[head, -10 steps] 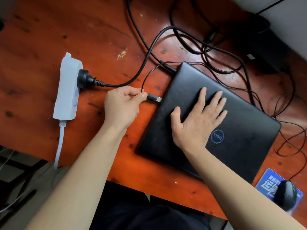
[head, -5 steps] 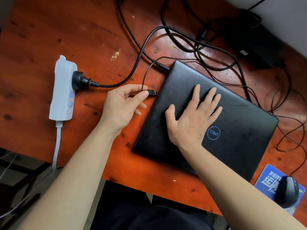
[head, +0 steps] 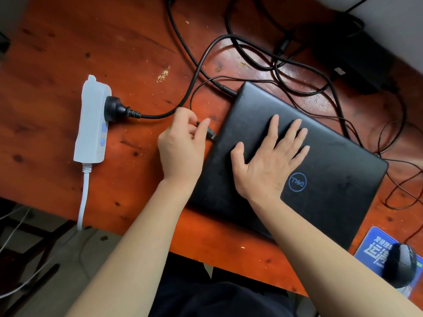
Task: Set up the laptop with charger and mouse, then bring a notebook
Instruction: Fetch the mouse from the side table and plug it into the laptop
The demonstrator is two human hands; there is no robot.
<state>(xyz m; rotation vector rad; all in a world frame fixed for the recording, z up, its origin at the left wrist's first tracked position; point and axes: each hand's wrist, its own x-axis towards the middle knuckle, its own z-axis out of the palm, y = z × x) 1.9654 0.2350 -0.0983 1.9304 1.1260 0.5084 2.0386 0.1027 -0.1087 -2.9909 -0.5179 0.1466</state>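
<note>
A closed black laptop [head: 320, 138] lies at an angle on the red wooden desk [head: 114, 42]. My right hand [head: 270, 161] rests flat on its lid, fingers spread. My left hand [head: 183, 143] pinches the mouse's USB plug [head: 211, 134] between thumb and fingers, its tip right at the laptop's left edge. A thin black cable loops back from the plug. The charger's cable enters the laptop's far left corner [head: 229, 90]. A black mouse [head: 400, 266] sits on a blue mouse pad [head: 370, 245] at the lower right.
A white power strip [head: 91, 124] lies at the left with a black plug [head: 114, 108] in it and a white cord hanging off the desk. Tangled black cables [head: 274, 58] and a black power brick [head: 357, 56] fill the far right. The desk's near edge runs under my forearms.
My left hand has turned the USB plug and brought it down against the laptop's left side. My right hand has stayed flat on the lid.
</note>
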